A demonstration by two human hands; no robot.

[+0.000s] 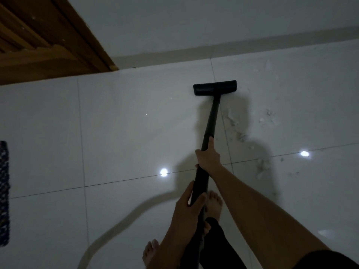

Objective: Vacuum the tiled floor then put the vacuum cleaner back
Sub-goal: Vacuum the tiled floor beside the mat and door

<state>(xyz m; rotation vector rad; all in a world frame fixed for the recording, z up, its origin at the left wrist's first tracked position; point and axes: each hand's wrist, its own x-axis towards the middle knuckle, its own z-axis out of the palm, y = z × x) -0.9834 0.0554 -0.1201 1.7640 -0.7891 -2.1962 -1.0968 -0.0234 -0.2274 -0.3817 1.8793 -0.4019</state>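
Dim, glossy tiled floor [126, 133]. Curls the right grip [207, 158] round the black tube [212, 117] high up, the left grip [186, 206] round it lower; nozzle [214, 87] flat on the floor near the skirting [194, 52]. Risks knocking that skirting on a longer push, snagging a foot [214, 204] in the hose [116, 224] curving beside it, missing dust [232, 120] right of the tube. Open floor leftward up to the mat [3, 191].
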